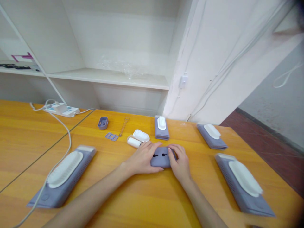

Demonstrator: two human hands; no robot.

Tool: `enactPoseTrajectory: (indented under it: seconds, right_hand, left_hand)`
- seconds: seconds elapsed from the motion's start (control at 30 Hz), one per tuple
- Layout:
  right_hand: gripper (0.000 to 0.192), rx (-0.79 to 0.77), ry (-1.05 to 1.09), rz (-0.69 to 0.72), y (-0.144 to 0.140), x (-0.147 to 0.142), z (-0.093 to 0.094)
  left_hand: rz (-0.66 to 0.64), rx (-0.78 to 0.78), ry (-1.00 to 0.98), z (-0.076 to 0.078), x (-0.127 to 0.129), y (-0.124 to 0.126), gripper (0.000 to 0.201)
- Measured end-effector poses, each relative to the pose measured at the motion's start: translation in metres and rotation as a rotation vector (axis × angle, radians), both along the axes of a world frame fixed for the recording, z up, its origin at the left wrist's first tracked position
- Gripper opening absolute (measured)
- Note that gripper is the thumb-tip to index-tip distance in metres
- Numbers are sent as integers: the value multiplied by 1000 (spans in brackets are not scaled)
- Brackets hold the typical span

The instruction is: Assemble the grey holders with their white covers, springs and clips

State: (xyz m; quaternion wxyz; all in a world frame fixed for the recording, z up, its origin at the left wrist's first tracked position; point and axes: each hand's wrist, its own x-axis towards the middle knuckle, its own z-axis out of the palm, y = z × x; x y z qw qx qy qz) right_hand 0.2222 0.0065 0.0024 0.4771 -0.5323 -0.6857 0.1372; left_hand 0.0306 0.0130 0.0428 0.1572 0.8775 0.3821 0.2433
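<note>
Both hands grip a grey-purple plastic casing [162, 162] that lies low over the table, its face marked by two dark slots. My left hand [142, 158] wraps the casing's left end, thumb along the near edge. On the right end, my right hand [180, 161] closes with the thumb on top and fingers at the far side. Just beyond my left hand lie a white oval bristled pad [142, 135] and a white piece in a clear oval shell [133, 142]. Farther left are a coil spring [123, 126], a flat purple plate with cutouts [111, 136] and a small purple cup-like part [103, 123].
Grey-purple units with white oval pads stand around: left [64, 177], back middle [161, 128], back right [212, 136], near right [245, 185]. A white cable [69, 142] runs from a power strip [61, 109] across the left unit. Behind is a white shelf [111, 77].
</note>
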Motion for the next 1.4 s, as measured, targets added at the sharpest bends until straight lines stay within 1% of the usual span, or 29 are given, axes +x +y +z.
enactPoseTrajectory:
  seconds: [0.07,0.13,0.2,0.27,0.4,0.5,0.6,0.73,0.9,1.13,1.27,1.33,1.4]
  right_hand:
    - [20,-24,-25,-12,3,2,-3]
    - [21,-45,-44,-16,5,3,-5]
    - [21,-59,-53,-17,5,4,-6]
    - [21,-69,-62,-23,6,5,-6]
    - [22,-77,-83,-44,7,10,-6]
    - [22,-82,-93,-64,9,15,-7]
    - [23,-86,-89,-89,11,21,-7]
    - [23,-79,-82,-110,12,24,-9]
    - [23,-73,-80,-118,11,22,-10]
    - [23,-62,-95,-132,9,21,-12]
    - [23,-60,-111,-133,10,21,-13]
    - [22,-36,-138,-147,8,21,-12]
    - [22,41,-184,-188,5,19,-8]
  left_hand:
    - [-15,28,-6,2,-5,0,73]
    - [5,74,-15,2,-13,0,59]
    - [56,139,-18,0,-23,2,42]
    - [118,208,-23,-6,-34,5,30]
    - [235,293,-18,-18,-52,9,22]
    - [314,316,4,-23,-56,12,20]
    - [379,329,32,-26,-55,13,20]
    - [415,339,84,-29,-52,13,23]
    - [479,366,100,-33,-53,14,29]
    - [509,341,87,-35,-53,15,26]
    - [611,339,48,-36,-52,14,38]
    - [660,318,44,-36,-51,13,40]
    - [668,300,13,-34,-49,12,40]
